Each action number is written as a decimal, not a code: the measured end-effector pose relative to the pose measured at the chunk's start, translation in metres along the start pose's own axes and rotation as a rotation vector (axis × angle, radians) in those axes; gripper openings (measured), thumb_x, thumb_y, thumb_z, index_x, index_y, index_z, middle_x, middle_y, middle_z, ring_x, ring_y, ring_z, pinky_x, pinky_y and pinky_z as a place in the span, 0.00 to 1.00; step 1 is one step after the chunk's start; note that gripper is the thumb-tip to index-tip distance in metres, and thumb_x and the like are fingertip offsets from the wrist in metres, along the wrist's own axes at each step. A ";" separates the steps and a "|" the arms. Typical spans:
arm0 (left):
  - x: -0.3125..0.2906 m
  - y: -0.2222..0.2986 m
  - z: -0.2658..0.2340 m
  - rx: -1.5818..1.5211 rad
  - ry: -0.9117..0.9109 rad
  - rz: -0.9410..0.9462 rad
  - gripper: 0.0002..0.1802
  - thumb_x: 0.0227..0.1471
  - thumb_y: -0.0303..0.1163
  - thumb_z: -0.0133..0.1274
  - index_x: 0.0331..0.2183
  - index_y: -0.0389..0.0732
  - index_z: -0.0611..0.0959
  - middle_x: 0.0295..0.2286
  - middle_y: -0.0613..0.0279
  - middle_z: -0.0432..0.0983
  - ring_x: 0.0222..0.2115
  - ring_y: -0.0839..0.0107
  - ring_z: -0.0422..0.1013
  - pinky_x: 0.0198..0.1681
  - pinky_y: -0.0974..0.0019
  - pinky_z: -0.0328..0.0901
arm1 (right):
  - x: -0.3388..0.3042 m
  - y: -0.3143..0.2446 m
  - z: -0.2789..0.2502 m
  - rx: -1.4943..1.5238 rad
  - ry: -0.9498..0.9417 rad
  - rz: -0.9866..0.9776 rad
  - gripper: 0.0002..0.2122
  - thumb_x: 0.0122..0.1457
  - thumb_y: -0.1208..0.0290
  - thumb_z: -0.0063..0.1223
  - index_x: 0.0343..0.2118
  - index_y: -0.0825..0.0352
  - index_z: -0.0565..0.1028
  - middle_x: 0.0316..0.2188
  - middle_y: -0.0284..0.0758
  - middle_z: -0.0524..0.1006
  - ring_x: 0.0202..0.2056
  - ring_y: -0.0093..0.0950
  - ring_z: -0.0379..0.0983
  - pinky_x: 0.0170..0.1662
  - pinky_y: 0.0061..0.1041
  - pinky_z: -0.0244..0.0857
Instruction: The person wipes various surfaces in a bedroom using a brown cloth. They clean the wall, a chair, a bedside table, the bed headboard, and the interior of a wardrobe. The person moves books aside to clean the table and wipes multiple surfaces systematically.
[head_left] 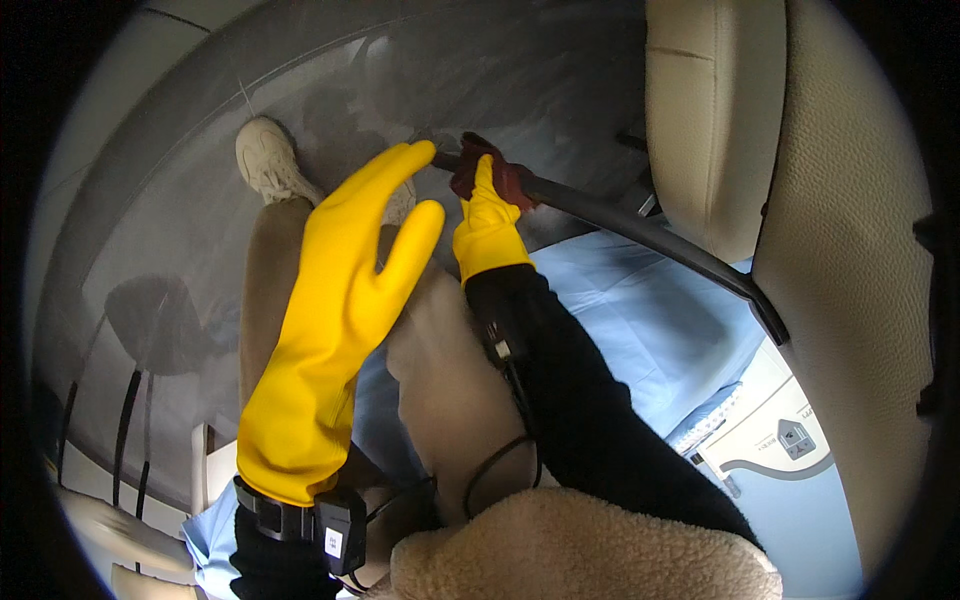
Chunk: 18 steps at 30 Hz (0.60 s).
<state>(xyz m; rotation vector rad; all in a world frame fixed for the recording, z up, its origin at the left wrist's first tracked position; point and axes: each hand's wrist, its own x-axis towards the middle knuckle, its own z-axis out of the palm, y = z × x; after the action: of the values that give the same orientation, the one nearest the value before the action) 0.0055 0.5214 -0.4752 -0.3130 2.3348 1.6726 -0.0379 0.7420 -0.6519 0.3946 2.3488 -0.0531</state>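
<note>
My left hand (362,232), in a long yellow rubber glove, is open, its thumb spread away from the straight fingers. Its fingertips come close to the far end of a black bar (640,232). My right hand (488,232), in a yellow glove as well, is closed on a dark red cloth (515,185). That cloth is wrapped around the bar near its far end. From there the bar slants down to the right, along a beige padded seat back (845,200). Part of the right-hand fingers is hidden by the cloth.
A second beige cushion (702,110) stands at the upper right. Light blue sheeting (640,300) lies under the bar, by a white panel (790,425) with a printed picture. Grey flooring (330,80) spreads beyond my beige shoe (265,155). Black rods (130,430) stand at the left.
</note>
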 end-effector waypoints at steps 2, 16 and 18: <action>0.007 -0.007 0.004 -0.027 -0.114 -0.028 0.29 0.65 0.42 0.60 0.63 0.42 0.78 0.61 0.48 0.75 0.62 0.53 0.71 0.67 0.53 0.63 | -0.013 -0.001 -0.011 0.184 -0.064 -0.146 0.23 0.76 0.56 0.46 0.69 0.57 0.67 0.66 0.40 0.71 0.65 0.40 0.68 0.66 0.31 0.63; 0.052 0.022 0.070 -0.406 -0.025 -0.105 0.27 0.64 0.34 0.59 0.62 0.38 0.77 0.56 0.45 0.79 0.58 0.49 0.75 0.63 0.58 0.67 | -0.152 0.105 -0.109 1.486 -0.621 -0.450 0.28 0.78 0.49 0.35 0.73 0.62 0.61 0.70 0.41 0.66 0.69 0.35 0.64 0.74 0.33 0.55; 0.046 0.043 0.089 -0.322 0.141 0.085 0.29 0.62 0.32 0.61 0.62 0.39 0.77 0.52 0.51 0.80 0.55 0.58 0.76 0.58 0.59 0.69 | -0.157 0.128 -0.109 1.665 -0.556 -0.562 0.28 0.79 0.50 0.34 0.73 0.63 0.60 0.70 0.42 0.66 0.69 0.35 0.65 0.73 0.34 0.56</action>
<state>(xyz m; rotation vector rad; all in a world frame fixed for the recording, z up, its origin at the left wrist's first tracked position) -0.0446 0.6185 -0.4790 -0.4087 2.1941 2.1353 0.0338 0.8390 -0.4559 0.3464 1.2750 -2.0897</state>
